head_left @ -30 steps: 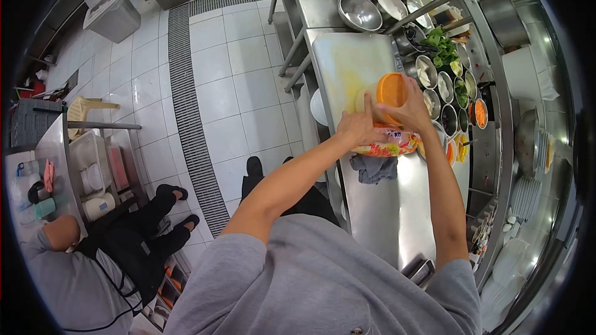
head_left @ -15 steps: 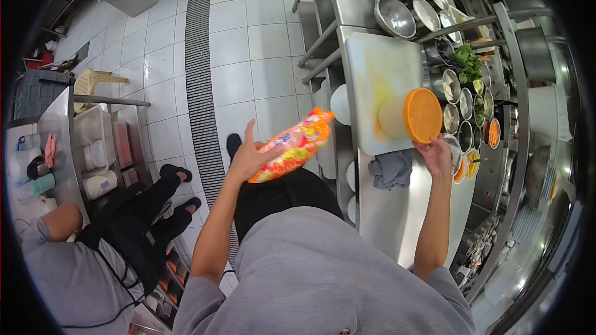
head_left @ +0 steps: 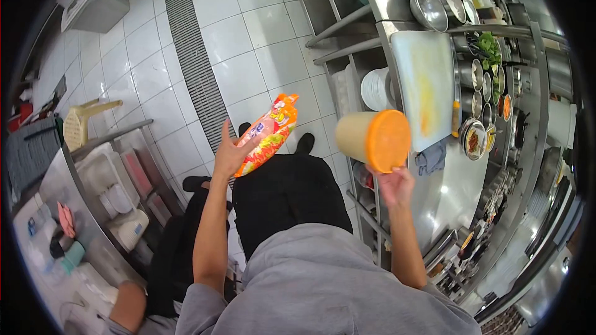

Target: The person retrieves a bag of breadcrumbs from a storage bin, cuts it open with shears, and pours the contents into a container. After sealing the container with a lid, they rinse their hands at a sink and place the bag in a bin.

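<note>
Board of rectangular, yellow-stained white plastic (head_left: pixel 427 96): we note the orange-lidded, translucent cylindrical plastic tub (head_left: pixel 355 136) lifted off it, gripped by our right hand (head_left: pixel 396 187). Our left hand (head_left: pixel 231 158) still grips an elongated, orange-printed plastic packet (head_left: pixel 270 138).

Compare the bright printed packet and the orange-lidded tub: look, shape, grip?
Look: the packet is multicolored print; the tub has a plain pale body and solid orange lid.
Shape: the packet is long and narrow with a crinkled end; the tub is wider and round.
Grip: the left hand grasps the packet's side; the right hand grips the tub at its lid rim.
Shared: both show orange.
</note>
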{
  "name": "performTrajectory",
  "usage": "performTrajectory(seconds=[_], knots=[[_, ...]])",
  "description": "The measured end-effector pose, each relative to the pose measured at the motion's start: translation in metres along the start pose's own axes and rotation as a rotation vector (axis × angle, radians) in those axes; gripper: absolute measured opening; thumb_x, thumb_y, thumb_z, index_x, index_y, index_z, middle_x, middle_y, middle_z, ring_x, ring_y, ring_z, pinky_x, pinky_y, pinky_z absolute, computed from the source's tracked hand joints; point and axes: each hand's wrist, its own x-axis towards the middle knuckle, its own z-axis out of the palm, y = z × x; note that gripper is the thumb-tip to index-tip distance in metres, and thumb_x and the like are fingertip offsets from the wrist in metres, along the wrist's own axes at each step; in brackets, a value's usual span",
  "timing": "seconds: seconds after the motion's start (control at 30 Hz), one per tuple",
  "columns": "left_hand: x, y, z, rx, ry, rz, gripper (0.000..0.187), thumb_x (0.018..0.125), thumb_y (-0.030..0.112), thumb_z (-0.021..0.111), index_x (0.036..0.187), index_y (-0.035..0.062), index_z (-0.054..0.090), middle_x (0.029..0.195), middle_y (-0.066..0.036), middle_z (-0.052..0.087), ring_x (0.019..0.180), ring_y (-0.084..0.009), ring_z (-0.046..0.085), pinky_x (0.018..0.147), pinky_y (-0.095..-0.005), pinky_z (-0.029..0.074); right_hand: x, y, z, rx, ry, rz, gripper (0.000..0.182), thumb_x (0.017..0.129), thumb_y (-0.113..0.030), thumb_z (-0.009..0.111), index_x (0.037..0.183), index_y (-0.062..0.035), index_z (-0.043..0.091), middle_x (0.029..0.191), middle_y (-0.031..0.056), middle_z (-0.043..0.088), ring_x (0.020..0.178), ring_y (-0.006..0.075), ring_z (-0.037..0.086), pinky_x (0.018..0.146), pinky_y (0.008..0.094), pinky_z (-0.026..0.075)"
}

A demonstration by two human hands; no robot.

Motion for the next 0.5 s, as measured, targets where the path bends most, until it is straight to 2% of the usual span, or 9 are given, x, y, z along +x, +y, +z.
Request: performTrajectory(seconds=[0.17,0.23,0.27,0.33,0.37,0.43,0.5], knots=[[0.031,-0.013,-0.035,0.051,0.068,-0.048,0.109,0.076,0.050,0.078,0.149,-0.0034,0.018,0.100,-0.023,0.070,0.091,-0.0284,0.070,0.085,-0.0342,0.052,0.038,0.061,0.033,0.008,-0.004,0.098,0.058,0.079,-0.010,0.057,0.135,-0.0080,0.041,0.129,0.0146,0.056,0.108,0.0345,0.062,0.103,0.0596,0.043],[0.042,-0.003,-0.041,0.056,0.072,-0.074,0.107,0.076,0.050,0.078,0.149,-0.0031,0.020,0.101,-0.024,0.070,0.092,-0.0284,0.070,0.085,-0.0344,0.052,0.058,0.077,0.043,0.053,0.028,0.135,0.046,0.082,-0.006,0.056,0.127,-0.0054,0.043,0.122,0.0168,0.058,0.101,0.0337,0.065,0.101,0.0571,0.046],[0.047,0.001,-0.044,0.048,0.085,-0.103,0.105,0.076,0.050,0.078,0.148,-0.0028,0.022,0.103,-0.024,0.070,0.093,-0.0285,0.070,0.085,-0.0347,0.052,0.067,0.084,0.044,0.067,0.041,0.133,0.046,0.082,-0.006,0.056,0.127,-0.0054,0.043,0.122,0.0168,0.058,0.101,0.0337,0.065,0.101,0.0571,0.046],[0.062,0.008,-0.045,0.065,0.075,-0.121,0.104,0.076,0.051,0.078,0.147,-0.0020,0.024,0.106,-0.025,0.069,0.094,-0.0287,0.070,0.085,-0.0355,0.052,0.091,0.095,0.050,0.091,0.106,0.163,0.037,0.083,-0.003,0.056,0.118,-0.0035,0.044,0.110,0.0191,0.062,0.092,0.0339,0.067,0.099,0.0552,0.048],[0.069,0.013,-0.045,0.088,0.078,-0.124,0.104,0.076,0.052,0.077,0.147,-0.0016,0.025,0.106,-0.025,0.069,0.095,-0.0291,0.069,0.086,-0.0360,0.052,0.098,0.098,0.056,0.101,0.113,0.163,0.037,0.083,-0.003,0.056,0.118,-0.0035,0.044,0.110,0.0191,0.062,0.092,0.0339,0.067,0.099,0.0552,0.048],[0.082,0.027,-0.046,0.108,0.082,-0.117,0.103,0.076,0.055,0.076,0.147,-0.0007,0.026,0.106,-0.025,0.069,0.097,-0.0298,0.069,0.087,-0.0372,0.051,0.117,0.098,0.069,0.154,0.157,0.164,0.028,0.082,0.000,0.059,0.107,-0.0052,0.046,0.092,0.0145,0.064,0.087,0.0318,0.068,0.094,0.0519,0.051],[0.096,0.042,-0.044,0.113,0.088,-0.102,0.103,0.076,0.055,0.076,0.147,-0.0005,0.026,0.106,-0.025,0.069,0.097,-0.0296,0.069,0.087,-0.0374,0.051,0.143,0.103,0.075,0.189,0.203,0.171,0.024,0.082,-0.002,0.059,0.103,-0.0034,0.048,0.088,0.0146,0.063,0.085,0.0330,0.068,0.097,0.0533,0.049]])
